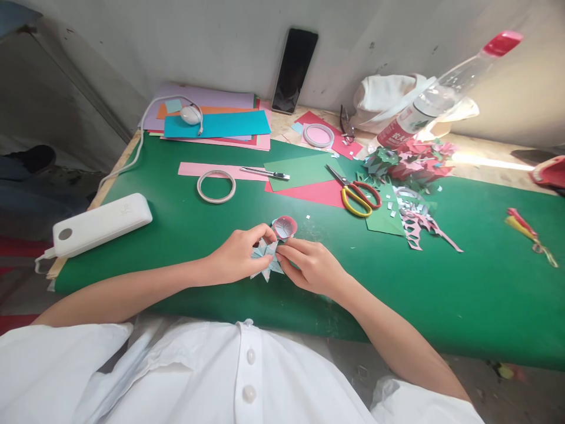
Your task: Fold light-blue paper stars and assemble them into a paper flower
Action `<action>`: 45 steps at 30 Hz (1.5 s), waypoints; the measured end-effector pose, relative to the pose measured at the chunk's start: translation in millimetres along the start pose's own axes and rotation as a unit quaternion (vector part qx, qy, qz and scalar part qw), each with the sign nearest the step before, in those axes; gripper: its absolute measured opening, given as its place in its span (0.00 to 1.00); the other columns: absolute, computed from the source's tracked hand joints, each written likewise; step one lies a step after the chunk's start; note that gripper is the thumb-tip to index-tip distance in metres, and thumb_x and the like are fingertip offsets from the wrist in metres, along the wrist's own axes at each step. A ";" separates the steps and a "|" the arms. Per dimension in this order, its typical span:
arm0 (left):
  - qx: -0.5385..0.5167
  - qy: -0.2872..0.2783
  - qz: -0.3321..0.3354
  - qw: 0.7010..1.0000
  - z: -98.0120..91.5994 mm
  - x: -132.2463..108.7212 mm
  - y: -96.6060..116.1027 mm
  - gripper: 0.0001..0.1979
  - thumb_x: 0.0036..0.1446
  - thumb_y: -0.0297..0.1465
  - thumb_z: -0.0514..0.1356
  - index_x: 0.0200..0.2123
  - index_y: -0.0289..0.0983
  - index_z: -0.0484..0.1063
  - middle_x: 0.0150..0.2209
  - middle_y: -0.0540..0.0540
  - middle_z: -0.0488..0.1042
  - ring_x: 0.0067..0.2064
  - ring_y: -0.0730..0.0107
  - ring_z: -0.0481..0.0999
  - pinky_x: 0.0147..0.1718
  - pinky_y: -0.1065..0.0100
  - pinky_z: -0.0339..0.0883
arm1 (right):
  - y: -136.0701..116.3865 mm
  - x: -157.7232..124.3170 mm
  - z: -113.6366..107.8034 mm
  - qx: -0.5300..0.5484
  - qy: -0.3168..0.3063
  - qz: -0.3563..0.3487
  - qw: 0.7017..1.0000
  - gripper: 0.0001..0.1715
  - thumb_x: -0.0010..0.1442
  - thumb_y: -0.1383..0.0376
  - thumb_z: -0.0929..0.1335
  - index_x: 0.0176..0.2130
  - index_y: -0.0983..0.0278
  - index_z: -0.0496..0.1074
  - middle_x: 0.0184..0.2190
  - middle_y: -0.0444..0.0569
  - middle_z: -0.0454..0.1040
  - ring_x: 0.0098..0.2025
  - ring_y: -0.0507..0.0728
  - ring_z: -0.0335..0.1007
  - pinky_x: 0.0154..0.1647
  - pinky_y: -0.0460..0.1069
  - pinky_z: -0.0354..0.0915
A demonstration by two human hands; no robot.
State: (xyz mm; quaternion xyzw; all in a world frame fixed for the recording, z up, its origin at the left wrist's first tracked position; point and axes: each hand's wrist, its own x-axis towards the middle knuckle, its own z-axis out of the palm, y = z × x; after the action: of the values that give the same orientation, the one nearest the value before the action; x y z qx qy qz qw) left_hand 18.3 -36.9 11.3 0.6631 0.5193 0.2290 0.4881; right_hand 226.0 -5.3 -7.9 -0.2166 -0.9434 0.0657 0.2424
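Near the front edge of the green table, my left hand (241, 253) grips a pale blue folded paper flower (267, 265) with pointed petals, between thumb and fingers. My right hand (311, 264) pinches at the flower's right side, its fingertips close together at the paper. Just beyond the fingertips rests a small pink paper cup shape (285, 227) with lines inside. Whether it is joined to the blue flower cannot be made out. The fingers hide part of the blue paper.
Beyond my hands lie a tape roll (216, 187), a craft knife (265, 173) and scissors (353, 191). A power bank (103, 224) is at left, stacked coloured paper (216, 123) behind. A phone (295, 70) leans on the wall. Right stand a bottle (424, 109) and paper flowers (419, 160).
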 end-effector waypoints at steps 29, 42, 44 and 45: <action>-0.006 -0.006 -0.015 1.000 -3.9 1.8 0.8 0.10 0.53 0.33 0.59 0.40 0.41 0.66 0.39 0.52 0.72 0.37 0.73 0.66 0.38 0.72 0.62 | 7.8 -1.2 -6.3 0.064 -0.038 -0.007 0.997 0.07 0.69 0.69 0.61 0.41 0.65 0.69 0.28 0.45 0.70 0.27 0.50 0.61 0.27 0.45 0.57; -0.004 0.000 -0.017 1.000 -3.7 3.1 -0.3 0.11 0.53 0.33 0.60 0.41 0.40 0.66 0.39 0.53 0.71 0.36 0.75 0.65 0.34 0.73 0.60 | 6.0 3.2 -7.2 -0.036 0.072 -0.067 0.994 0.03 0.63 0.71 0.67 0.38 0.63 0.70 0.31 0.46 0.75 0.32 0.50 0.68 0.31 0.46 0.64; -0.005 -0.002 -0.021 1.000 -4.0 2.9 0.0 0.11 0.53 0.33 0.60 0.41 0.40 0.66 0.40 0.53 0.71 0.36 0.75 0.65 0.34 0.73 0.60 | 7.2 3.3 -8.2 -0.033 0.071 -0.074 0.994 0.03 0.63 0.72 0.68 0.38 0.64 0.70 0.31 0.47 0.76 0.31 0.50 0.68 0.30 0.46 0.65; -0.005 -0.004 -0.023 1.000 -4.1 2.8 0.3 0.11 0.53 0.33 0.60 0.41 0.40 0.66 0.40 0.53 0.71 0.36 0.75 0.65 0.34 0.73 0.60 | 8.1 3.2 -8.7 -0.028 0.068 -0.076 0.994 0.03 0.63 0.72 0.68 0.38 0.64 0.71 0.31 0.47 0.76 0.31 0.50 0.68 0.31 0.46 0.65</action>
State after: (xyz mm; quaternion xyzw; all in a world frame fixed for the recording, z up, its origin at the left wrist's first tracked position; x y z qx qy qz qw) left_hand 16.0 -32.7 12.7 0.6491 0.5314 0.2179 0.4987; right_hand 230.7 3.6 -0.7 -0.1545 -0.9400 0.0061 0.3042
